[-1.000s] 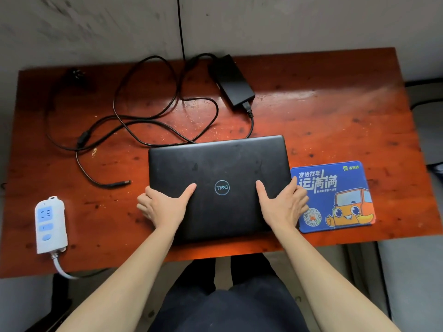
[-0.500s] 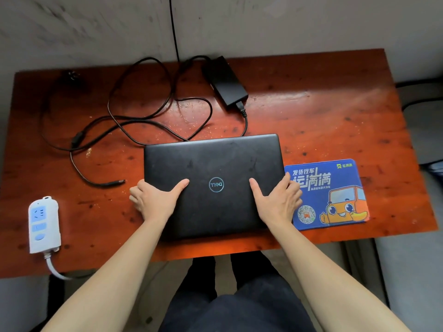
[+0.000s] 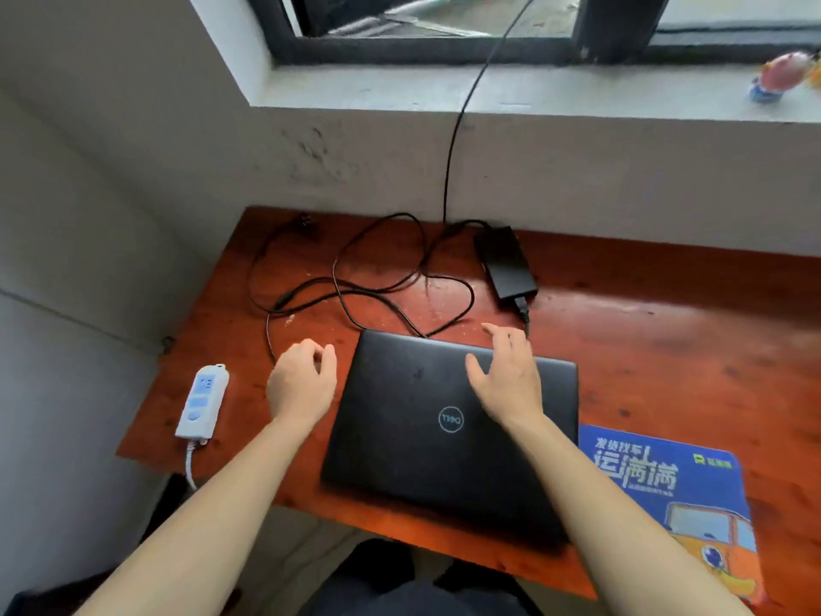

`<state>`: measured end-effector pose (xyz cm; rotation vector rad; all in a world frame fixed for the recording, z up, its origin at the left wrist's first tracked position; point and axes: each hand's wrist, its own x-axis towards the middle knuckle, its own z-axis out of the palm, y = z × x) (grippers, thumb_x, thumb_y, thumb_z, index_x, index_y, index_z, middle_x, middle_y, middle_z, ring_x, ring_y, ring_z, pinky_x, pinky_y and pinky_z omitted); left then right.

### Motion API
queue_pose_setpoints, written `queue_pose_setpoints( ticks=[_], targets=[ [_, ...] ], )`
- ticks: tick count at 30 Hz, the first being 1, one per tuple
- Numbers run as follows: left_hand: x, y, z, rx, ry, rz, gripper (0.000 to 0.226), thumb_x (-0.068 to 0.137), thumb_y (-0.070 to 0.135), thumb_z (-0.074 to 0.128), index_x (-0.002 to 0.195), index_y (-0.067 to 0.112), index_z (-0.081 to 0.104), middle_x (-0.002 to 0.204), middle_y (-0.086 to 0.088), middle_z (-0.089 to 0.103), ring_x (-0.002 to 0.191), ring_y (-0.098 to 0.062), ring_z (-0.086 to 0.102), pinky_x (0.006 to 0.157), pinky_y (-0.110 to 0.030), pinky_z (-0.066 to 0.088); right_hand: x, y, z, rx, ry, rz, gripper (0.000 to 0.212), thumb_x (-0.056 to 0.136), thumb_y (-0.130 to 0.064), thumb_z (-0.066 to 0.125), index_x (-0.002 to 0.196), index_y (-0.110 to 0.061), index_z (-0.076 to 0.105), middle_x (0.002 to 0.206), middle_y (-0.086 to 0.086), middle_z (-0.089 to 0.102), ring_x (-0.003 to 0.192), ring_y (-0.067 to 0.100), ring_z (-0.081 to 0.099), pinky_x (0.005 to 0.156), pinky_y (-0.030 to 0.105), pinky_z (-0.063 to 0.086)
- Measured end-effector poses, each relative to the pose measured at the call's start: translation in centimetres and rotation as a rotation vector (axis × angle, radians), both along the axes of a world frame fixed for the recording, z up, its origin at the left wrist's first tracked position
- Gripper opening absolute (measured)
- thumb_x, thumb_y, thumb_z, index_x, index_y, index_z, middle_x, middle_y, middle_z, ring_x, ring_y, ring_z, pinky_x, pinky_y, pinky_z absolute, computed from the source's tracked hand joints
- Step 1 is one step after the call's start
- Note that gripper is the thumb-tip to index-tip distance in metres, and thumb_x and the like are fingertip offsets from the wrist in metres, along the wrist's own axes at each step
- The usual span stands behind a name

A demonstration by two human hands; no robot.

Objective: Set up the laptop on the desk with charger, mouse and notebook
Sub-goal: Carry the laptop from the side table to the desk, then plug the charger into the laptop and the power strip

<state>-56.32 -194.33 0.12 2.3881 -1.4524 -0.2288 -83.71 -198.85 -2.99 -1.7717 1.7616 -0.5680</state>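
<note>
As it lies closed, matte rectangular laptop (image 3: 400, 460), glossy wooden desk (image 3: 644, 349)

Black laptop (image 3: 448, 420) (silver logo), blue-orange mouse pad (image 3: 666, 491), reddish desk (image 3: 666, 331).

Laptop (image 3: 444, 420) lies at the front centre of the desk (image 3: 666, 340); charger brick (image 3: 506, 264) behind it (cable (image 3: 334, 269) looped leftward); power strip (image 3: 202, 402) left; mouse pad (image 3: 666, 495) right.
</note>
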Motion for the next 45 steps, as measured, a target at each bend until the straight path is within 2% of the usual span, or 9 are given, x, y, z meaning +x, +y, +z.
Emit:
queue_pose_setpoints(
  ticks=[6,17,22,26,29,31,35,40,45],
  targets=[
    [4.7,1.5,-0.8,0.143,0.053,0.097,0.013,0.090,0.037,0.060,0.097,0.026,0.058,0.100,0.000,0.054,0.087,-0.019,0.055,0.072,-0.032,0.047,5.3,-0.1,-1.3,0.089,0.004,0.312,0.048,0.093,-0.030,0.062,0.138,-0.017,0.052,0.132,0.003,0.052,0.124,0.023,0.050,0.097,0.038,0.048],
    [15.8,-5.2,-4.4,0.289,0.113,0.042,0.052,0.089,0.038,0.060,0.136,0.020,0.047,0.139,-0.006,0.040,0.127,-0.027,0.044,0.097,-0.042,0.044,16.4,-3.3,-3.1,0.083,0.153,0.433,0.056,0.094,-0.033,0.059,0.146,-0.018,0.046,0.148,0.009,0.043,0.136,0.027,0.042,0.113,0.040,0.037],
    [21.9,-13.1,-5.2,0.258,0.014,-0.159,0.053,0.089,0.036,0.060,0.137,0.019,0.045,0.145,-0.010,0.035,0.131,-0.031,0.039,0.101,-0.046,0.041,22.3,-6.3,-3.6,0.040,0.190,0.415,0.050,0.095,-0.035,0.057,0.142,-0.018,0.052,0.140,0.008,0.050,0.127,0.028,0.048,0.106,0.040,0.039],
    [25.3,-17.7,-6.5,0.257,-0.052,-0.269,0.055,0.090,0.042,0.057,0.138,0.018,0.046,0.145,-0.014,0.036,0.132,-0.034,0.036,0.104,-0.048,0.037,26.2,-6.1,-4.5,0.127,0.249,0.511,0.067,0.090,-0.065,0.050,0.142,-0.024,0.049,0.131,0.002,0.051,0.117,0.023,0.049,0.103,0.039,0.042],
    [25.8,-18.0,-7.9,0.305,-0.127,-0.178,0.066,0.090,0.056,0.051,0.140,0.013,0.041,0.136,-0.019,0.041,0.122,-0.039,0.042,0.097,-0.050,0.041,28.4,-4.5,-5.3,0.242,0.335,0.694,0.070,0.087,-0.068,0.053,0.141,-0.025,0.046,0.124,0.004,0.051,0.111,0.023,0.050,0.095,0.039,0.045],
    [25.5,-17.3,-8.6,0.400,0.021,0.005,0.072,0.091,0.054,0.051,0.142,0.005,0.033,0.134,-0.023,0.044,0.119,-0.043,0.048,0.093,-0.049,0.045,29.3,-3.5,-5.4,0.297,0.303,0.729,0.049,0.096,-0.047,0.057,0.137,-0.021,0.050,0.122,0.006,0.055,0.111,0.026,0.053,0.091,0.040,0.048],
    [25.1,-16.4,-9.9,0.358,0.300,0.096,0.031,0.096,0.015,0.044,0.126,0.005,0.041,0.111,-0.029,0.063,0.099,-0.046,0.062,0.080,-0.044,0.049,29.3,-3.0,-5.0,0.414,0.247,0.626,0.036,0.103,-0.038,0.051,0.125,-0.013,0.062,0.112,0.011,0.058,0.108,0.029,0.056,0.091,0.041,0.047],
    [24.7,-18.9,-8.5,0.085,1.035,0.415,0.003,0.100,0.013,0.048,0.099,0.010,0.050,0.083,-0.019,0.063,0.039,-0.009,0.056,0.037,-0.022,0.044,27.5,-4.1,-3.8,0.522,0.223,0.465,0.041,0.099,-0.050,0.052,0.116,-0.016,0.068,0.109,0.006,0.060,0.103,0.024,0.060,0.091,0.033,0.047],
    [25.3,-21.4,-6.6,-0.089,1.527,0.506,0.039,0.099,0.006,0.052,0.136,0.000,0.042,0.118,-0.017,0.052,0.105,-0.031,0.064,0.086,-0.038,0.056,26.2,-4.4,-1.9,0.551,0.073,0.344,0.035,0.097,-0.051,0.056,0.112,-0.025,0.073,0.109,-0.002,0.065,0.103,0.016,0.061,0.094,0.034,0.049]
  ],
)
